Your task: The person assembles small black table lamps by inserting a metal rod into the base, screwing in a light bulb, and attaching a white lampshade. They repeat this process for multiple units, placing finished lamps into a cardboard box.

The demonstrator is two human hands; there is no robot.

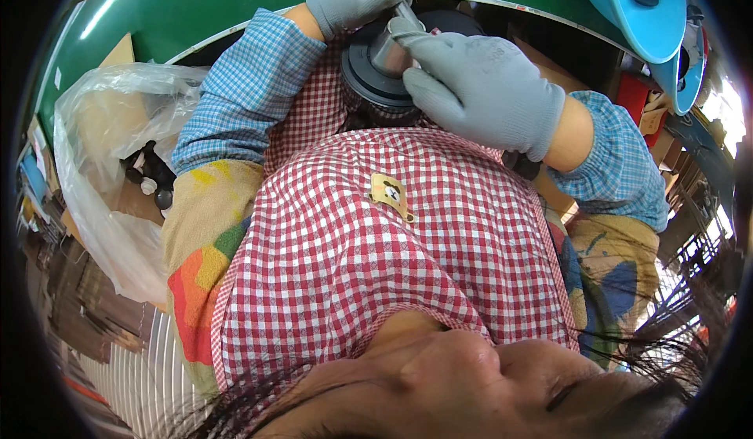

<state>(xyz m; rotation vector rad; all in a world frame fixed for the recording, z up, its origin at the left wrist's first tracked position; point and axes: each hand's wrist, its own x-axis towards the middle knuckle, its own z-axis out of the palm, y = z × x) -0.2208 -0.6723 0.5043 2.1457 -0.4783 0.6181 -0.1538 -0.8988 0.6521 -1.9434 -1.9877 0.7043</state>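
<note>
A dark round piece (pixel 362 80) with a stepped rim is held close to my apron, just past the table's near edge. On top of it stands a shiny metal cylinder (pixel 386 56). My right hand (pixel 490 86), in a grey knit glove, has its fingers and thumb closed round the cylinder's right side and top. My left hand (pixel 359 1), gloved in grey too, is closed beyond the cylinder, its fingertips meeting at the cylinder's far end. What those left fingers grip is too small and covered to make out.
A green table (pixel 212 3) curves across the far side. Light-blue bins (pixel 639 15) with dark and metal parts stand at the far right. On the left a clear plastic bag (pixel 102 219) lines a cardboard box holding several black parts (pixel 153 174).
</note>
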